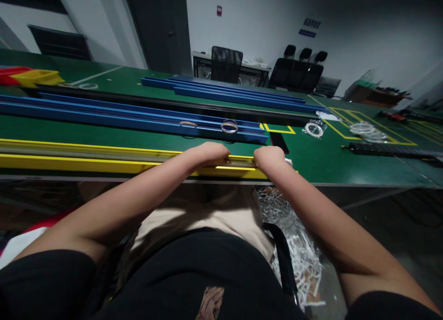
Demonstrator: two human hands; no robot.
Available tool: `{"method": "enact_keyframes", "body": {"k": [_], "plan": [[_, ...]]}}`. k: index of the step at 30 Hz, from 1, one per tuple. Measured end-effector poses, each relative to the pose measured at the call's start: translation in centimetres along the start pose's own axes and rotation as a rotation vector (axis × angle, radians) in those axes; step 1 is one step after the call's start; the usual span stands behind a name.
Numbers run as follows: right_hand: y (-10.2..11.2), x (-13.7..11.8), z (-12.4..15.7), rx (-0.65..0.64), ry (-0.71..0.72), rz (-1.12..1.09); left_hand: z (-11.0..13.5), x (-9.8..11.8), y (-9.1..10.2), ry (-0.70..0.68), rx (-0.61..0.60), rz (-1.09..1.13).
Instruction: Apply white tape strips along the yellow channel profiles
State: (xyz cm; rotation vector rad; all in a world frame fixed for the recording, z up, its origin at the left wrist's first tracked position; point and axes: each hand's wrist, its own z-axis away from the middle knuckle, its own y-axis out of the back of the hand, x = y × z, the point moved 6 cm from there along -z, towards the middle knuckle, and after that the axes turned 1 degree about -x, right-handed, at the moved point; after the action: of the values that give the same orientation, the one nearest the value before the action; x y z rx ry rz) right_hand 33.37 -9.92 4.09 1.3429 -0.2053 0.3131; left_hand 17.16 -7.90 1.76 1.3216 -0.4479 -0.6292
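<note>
A long yellow channel-shaped profile [86, 162] lies along the front edge of the green table, with a greyish strip running inside its groove. Over its right part, my left hand [212, 153] is closed, fingertips bent down into the groove. A short way to the right, my right hand [270, 159] is also closed at the profile's end. What either hand pinches is hidden by the fingers. Something small and white [288, 162] shows beside my right hand. Just beyond it lies a black phone-like slab [278, 142].
Blue channel profiles [138, 121] lie behind the yellow one, carrying a tape-like ring [230, 126]. More blue profiles [235, 91] are farther back. Bagged white rings [314, 129] sit to the right, yellow bins [39, 77] at far left. Shredded white strips [297, 246] fill the space below the table.
</note>
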Motion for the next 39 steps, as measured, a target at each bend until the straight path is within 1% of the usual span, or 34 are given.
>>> {"method": "enact_keyframes", "body": {"k": [3,5,7,8,9,11,14,16,18,19,21,25,27,29,31,32,34,37,39], "plan": [[0.1,-0.2,-0.1,-0.005,0.004,0.001,-2.1,2.4,0.5,-0.002,0.022,0.012],[0.0,-0.2,-0.1,-0.004,0.019,0.002,-3.4,3.5,0.6,-0.010,0.036,0.028],[-0.2,0.1,-0.1,0.000,0.041,0.002,-3.9,3.9,0.4,-0.029,0.036,0.062],[-0.3,0.3,-0.1,0.005,0.056,0.004,-3.8,3.8,0.3,-0.041,0.032,0.084],[-0.4,0.7,0.0,0.011,0.077,0.006,-3.4,3.3,0.2,-0.053,0.026,0.106],[-0.8,1.5,0.2,0.021,0.133,0.006,-2.0,1.6,-0.1,-0.069,0.009,0.140],[-0.7,2.7,1.2,0.070,0.217,-0.026,1.1,-2.5,-1.0,-0.042,-0.044,0.162],[0.1,3.0,2.4,0.153,0.270,-0.068,3.0,-5.6,-1.9,0.037,-0.117,0.163],[1.4,2.5,4.0,0.248,0.349,-0.129,4.5,-7.9,-2.6,0.093,-0.118,0.172],[2.1,2.0,4.9,0.288,0.400,-0.166,5.0,-8.6,-2.8,0.104,-0.102,0.180],[3.5,0.4,6.9,0.363,0.502,-0.231,5.6,-9.2,-3.0,0.096,-0.063,0.200],[6.3,-3.1,11.1,0.508,0.713,-0.340,6.0,-8.8,-3.0,0.054,-0.026,0.255],[7.5,-4.2,13.0,0.549,0.803,-0.402,6.1,-8.7,-2.9,0.042,-0.026,0.290],[8.4,-4.4,14.2,0.555,0.837,-0.422,6.2,-8.8,-2.9,0.037,-0.032,0.325],[8.8,-3.8,14.4,0.535,0.798,-0.374,6.4,-9.1,-3.0,0.037,-0.039,0.345],[8.8,-3.2,14.0,0.522,0.744,-0.329,6.4,-9.3,-3.1,0.041,-0.044,0.351],[8.2,-1.4,12.4,0.487,0.576,-0.217,6.4,-9.7,-3.3,0.055,-0.057,0.358],[6.5,1.8,9.1,0.374,0.317,-0.090,6.3,-10.1,-3.5,0.083,-0.078,0.368],[4.9,3.1,7.1,0.250,0.227,-0.062,6.3,-10.2,-3.6,0.082,-0.087,0.367]]}}
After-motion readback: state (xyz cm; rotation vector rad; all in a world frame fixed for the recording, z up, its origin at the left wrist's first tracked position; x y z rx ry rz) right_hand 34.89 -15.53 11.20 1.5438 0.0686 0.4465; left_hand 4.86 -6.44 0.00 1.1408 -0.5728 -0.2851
